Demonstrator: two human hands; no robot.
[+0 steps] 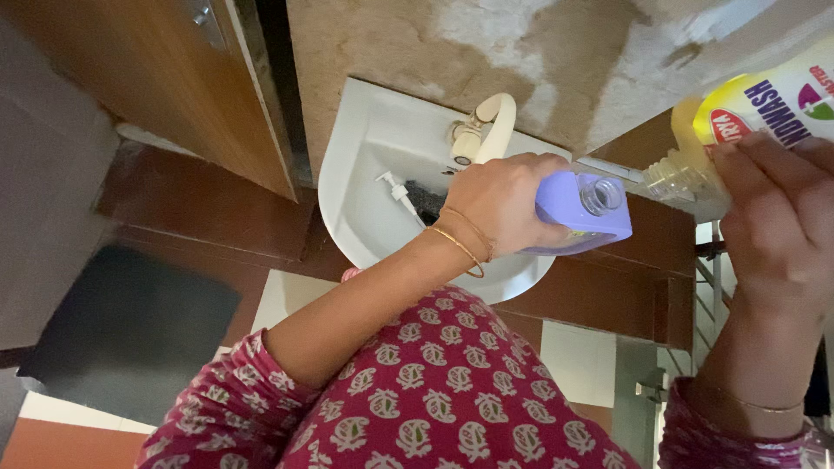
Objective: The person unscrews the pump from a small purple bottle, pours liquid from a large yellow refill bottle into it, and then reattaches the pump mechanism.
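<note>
My left hand (499,201) grips a small lilac bottle (580,208) with an open neck, held above the white wash basin (365,165). My right hand (777,217) holds a larger clear bottle with yellow liquid and a yellow label (738,117), tilted so its open mouth points toward the lilac bottle's neck. The two necks are close but a small gap shows between them. A white pump head (398,189) lies in the basin next to a dark sponge (426,201). Thin bangles circle my left wrist.
A cream tap (486,126) stands at the basin's back edge against a stained wall. A wooden door (165,78) is at the upper left, a dark mat (122,321) on the red-brown floor below it. A metal rack (708,287) shows at right.
</note>
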